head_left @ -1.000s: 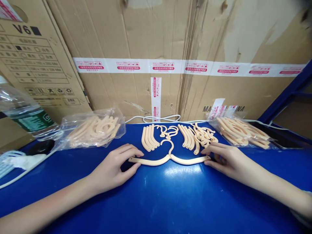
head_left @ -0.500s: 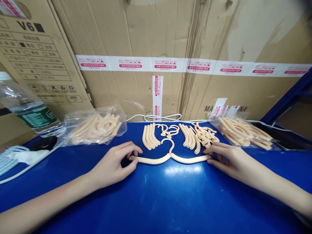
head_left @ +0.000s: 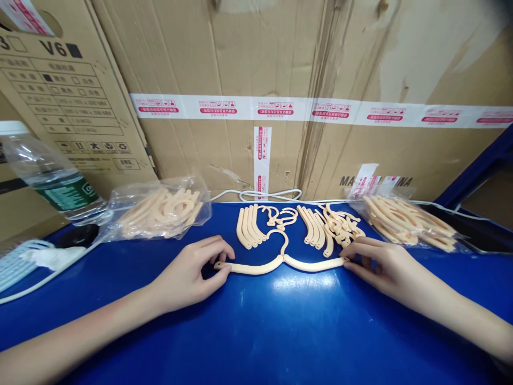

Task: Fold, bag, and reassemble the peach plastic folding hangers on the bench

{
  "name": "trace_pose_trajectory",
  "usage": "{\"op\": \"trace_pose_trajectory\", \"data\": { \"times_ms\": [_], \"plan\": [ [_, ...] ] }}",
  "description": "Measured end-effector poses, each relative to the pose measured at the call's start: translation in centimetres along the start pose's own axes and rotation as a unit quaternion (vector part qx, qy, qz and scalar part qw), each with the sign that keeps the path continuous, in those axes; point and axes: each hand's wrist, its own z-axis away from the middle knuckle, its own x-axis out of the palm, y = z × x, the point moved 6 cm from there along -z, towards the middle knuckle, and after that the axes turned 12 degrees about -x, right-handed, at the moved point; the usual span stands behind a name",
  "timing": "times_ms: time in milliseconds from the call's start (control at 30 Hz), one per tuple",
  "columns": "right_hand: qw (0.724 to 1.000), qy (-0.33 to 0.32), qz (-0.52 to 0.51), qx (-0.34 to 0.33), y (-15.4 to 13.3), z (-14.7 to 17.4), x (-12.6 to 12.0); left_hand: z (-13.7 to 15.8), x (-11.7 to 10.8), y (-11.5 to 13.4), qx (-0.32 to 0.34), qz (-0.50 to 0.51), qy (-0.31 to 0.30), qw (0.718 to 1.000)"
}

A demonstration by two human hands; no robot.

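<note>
A beige clothes hanger (head_left: pixel 256 267) lies on the blue tabletop, its two curved arms meeting under a hook (head_left: pixel 284 243) that points away from me. My left hand (head_left: pixel 196 275) is at the hanger's left end, thumb against it and fingers curled round behind. At the other end, my right hand (head_left: pixel 379 264) pinches the tip between thumb and fingers. Just beyond the hook sit a row of loose hanger arms (head_left: pixel 249 227), a few loose hooks (head_left: pixel 280 215), a second row of arms (head_left: pixel 312 227) and a heap of hooks (head_left: pixel 342 222).
Clear bags of beige hanger parts lie at left (head_left: pixel 160 211) and right (head_left: pixel 409 222). A water bottle (head_left: pixel 60 182) stands far left, near a black round object (head_left: pixel 80 235). A white cable (head_left: pixel 272 195) runs along the back, before large cardboard boxes (head_left: pixel 240 53).
The view has shifted slightly, so everything sits a little to the right and lower. Both hands stay at the hanger's ends; the right fingers look closer together on the tip.
</note>
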Motion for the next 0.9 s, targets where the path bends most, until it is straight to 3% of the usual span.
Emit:
{"op": "trace_pose_trajectory", "data": {
  "times_ms": [333,433,667,900],
  "plan": [
    [0.997,0.041,0.064,-0.017,-0.4,-0.3,-1.6,-1.0,-2.0,0.1,0.01,0.004,0.041,0.999],
    [0.996,0.047,0.07,-0.028,-1.0,-1.4,-2.2,-1.4,-2.4,0.4,0.038,-0.024,0.018,0.999],
    [0.996,0.012,0.054,-0.077,-2.6,-7.2,-1.1,-2.7,-1.1,0.7,0.076,-0.1,-0.083,0.989],
    [0.983,-0.045,0.059,-0.167,-2.6,-14.8,1.7,-4.2,-0.4,0.8,0.09,-0.187,-0.074,0.975]
  ]
}}
